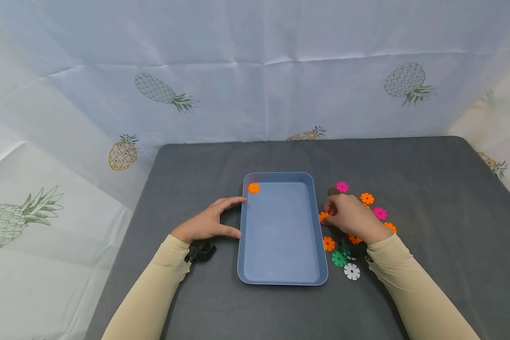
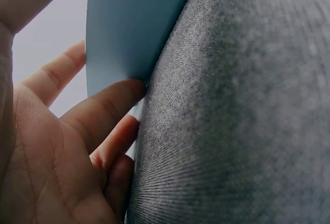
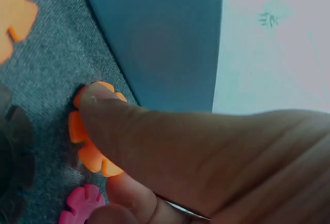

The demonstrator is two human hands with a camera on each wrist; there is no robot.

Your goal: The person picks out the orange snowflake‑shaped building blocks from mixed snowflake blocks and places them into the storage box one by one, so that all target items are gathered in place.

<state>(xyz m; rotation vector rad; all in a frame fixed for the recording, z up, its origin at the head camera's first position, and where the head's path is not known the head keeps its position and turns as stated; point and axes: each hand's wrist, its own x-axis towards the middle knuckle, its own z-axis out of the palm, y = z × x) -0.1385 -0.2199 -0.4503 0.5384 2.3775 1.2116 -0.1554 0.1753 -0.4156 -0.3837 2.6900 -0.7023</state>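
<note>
The tray [image 1: 280, 245] lies flat on the worktop [image 1: 442, 226], long sides running away from the person, between the two hands. The left hand [image 1: 210, 221] is at its left side: fingers [image 2: 105, 108] spread and extended, touching the outer wall, not wrapped round the rim. This contact is judged to be a light brace against sliding rather than a lifting hold.

The right hand [image 1: 353, 215] is just outside the opposite wall. Its thumb and fingers pinch a notched orange disc [image 1: 324, 215]; the right wrist view shows the thumb across the disc's face. A pinch appears suited to so thin and flat a piece. Whether the disc is clear of the worktop cannot be told.

One orange piece [image 1: 253, 188] lies inside the tray, at the far left corner. Further loose discs, among them a pink disc [image 1: 342, 187], a green disc [image 1: 339, 258] and a white disc [image 1: 352, 271], lie scattered right of the tray, some partly under the right hand. Their placing seems convenient, within short reach of that hand.
</note>
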